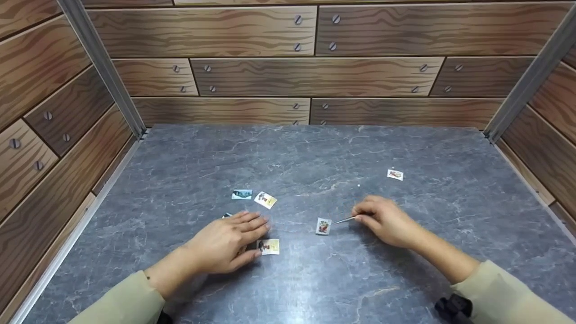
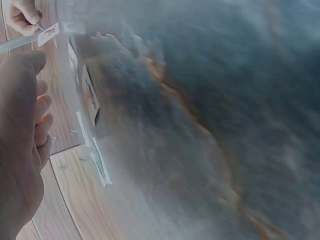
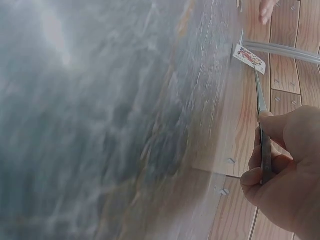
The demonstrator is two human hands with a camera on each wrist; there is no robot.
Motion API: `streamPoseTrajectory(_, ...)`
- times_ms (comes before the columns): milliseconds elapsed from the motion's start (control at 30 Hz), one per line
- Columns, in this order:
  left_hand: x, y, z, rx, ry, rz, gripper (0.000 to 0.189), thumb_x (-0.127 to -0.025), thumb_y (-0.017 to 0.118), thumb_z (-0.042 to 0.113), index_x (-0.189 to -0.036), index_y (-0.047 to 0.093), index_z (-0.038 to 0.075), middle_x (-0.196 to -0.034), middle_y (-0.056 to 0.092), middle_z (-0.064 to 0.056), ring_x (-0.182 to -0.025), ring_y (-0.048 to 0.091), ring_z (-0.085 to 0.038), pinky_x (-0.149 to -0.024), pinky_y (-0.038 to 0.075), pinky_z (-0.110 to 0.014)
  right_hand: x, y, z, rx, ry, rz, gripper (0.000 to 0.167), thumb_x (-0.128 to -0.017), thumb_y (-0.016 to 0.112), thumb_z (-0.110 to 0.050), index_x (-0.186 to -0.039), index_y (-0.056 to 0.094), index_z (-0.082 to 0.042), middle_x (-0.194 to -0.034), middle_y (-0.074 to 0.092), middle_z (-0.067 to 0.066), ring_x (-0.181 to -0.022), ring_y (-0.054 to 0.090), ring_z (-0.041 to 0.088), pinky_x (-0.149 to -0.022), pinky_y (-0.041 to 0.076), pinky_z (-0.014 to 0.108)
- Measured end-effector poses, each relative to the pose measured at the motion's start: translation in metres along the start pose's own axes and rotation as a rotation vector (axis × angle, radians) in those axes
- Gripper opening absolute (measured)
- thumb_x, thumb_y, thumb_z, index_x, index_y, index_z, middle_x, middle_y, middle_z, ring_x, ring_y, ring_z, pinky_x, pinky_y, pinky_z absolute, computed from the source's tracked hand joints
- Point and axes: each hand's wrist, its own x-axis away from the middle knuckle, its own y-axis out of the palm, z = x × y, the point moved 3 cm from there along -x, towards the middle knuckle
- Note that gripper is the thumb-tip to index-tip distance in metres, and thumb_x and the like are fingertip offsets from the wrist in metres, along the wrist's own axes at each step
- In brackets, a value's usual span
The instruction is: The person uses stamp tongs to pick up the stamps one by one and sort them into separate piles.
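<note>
A pair of metal tweezers [image 3: 262, 107] is gripped between the thumb and fingers of my right hand [image 1: 388, 221]. The tweezers' tips meet the edge of a small stamp-like paper [image 3: 249, 57] with a red and green picture, which appears raised off the table in the wrist views. My left hand [image 1: 227, 240] lies palm down with fingers straight, low over the table. Its thumb is right at the edge of a yellowish picture stamp [image 1: 270, 246]. Another stamp [image 1: 227, 215] is mostly hidden beyond its fingers.
Beyond the left hand lie a blue-green stamp [image 1: 242, 194] and a tilted yellowish stamp [image 1: 266, 200]. One more stamp [image 1: 395, 174] lies at the far right, near a tiny white speck [image 1: 358, 185]. Wood-patterned panels [image 1: 315, 76] wall in the grey marbled table [image 1: 288, 153].
</note>
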Motion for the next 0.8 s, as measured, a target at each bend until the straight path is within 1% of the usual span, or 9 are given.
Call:
streamPoseTrajectory(100,0.006,0.000,0.001,0.006,0.010,-0.009,0.057,-0.110,0.055,0.042,-0.152,0.058,0.003,-0.155,0.057,-0.015,-0.145,0.051,-0.032,-0.121,0.039,-0.049,0.003,-0.004,0.003,0.005,0.004,0.004,0.009,-0.097,0.075,-0.007,-0.102,0.079,-0.014,-0.098,0.072,-0.005,-0.090,0.064,0.013,-0.082,0.054,0.042)
streamPoseTrajectory(333,0.016,0.001,0.007,0.025,0.060,0.003,0.057,-0.109,0.057,0.043,-0.150,0.061,0.004,-0.153,0.059,-0.014,-0.144,0.052,-0.035,-0.121,0.040,-0.048,0.010,-0.015,0.010,0.012,0.038,0.031,0.010,-0.098,0.075,-0.005,-0.102,0.079,-0.013,-0.101,0.072,-0.004,-0.094,0.067,0.016,-0.085,0.057,0.043)
streamPoseTrajectory(500,0.026,0.006,0.010,0.029,0.068,0.002,0.057,-0.107,0.060,0.042,-0.152,0.059,0.007,-0.153,0.059,-0.012,-0.144,0.053,-0.033,-0.120,0.040,-0.048,0.014,-0.022,0.015,0.021,0.055,0.057,0.012,-0.097,0.075,-0.003,-0.102,0.079,-0.013,-0.101,0.071,-0.008,-0.095,0.067,0.015,-0.084,0.059,0.040)
streamPoseTrajectory(633,0.033,0.010,0.012,0.022,0.074,-0.015,0.057,-0.109,0.057,0.043,-0.153,0.058,0.007,-0.155,0.057,-0.010,-0.145,0.052,-0.032,-0.120,0.041,-0.048,0.017,-0.029,0.020,0.041,0.061,0.089,0.011,-0.096,0.076,-0.003,-0.102,0.080,-0.012,-0.101,0.072,-0.007,-0.094,0.067,0.014,-0.084,0.059,0.039)
streamPoseTrajectory(800,0.036,0.012,0.014,0.026,0.085,-0.042,0.057,-0.110,0.053,0.043,-0.153,0.057,0.006,-0.156,0.056,-0.011,-0.146,0.050,-0.033,-0.120,0.041,-0.049,0.022,-0.038,0.027,0.067,0.075,0.128,0.012,-0.095,0.077,-0.002,-0.101,0.080,-0.011,-0.100,0.073,-0.005,-0.093,0.067,0.015,-0.083,0.059,0.039)
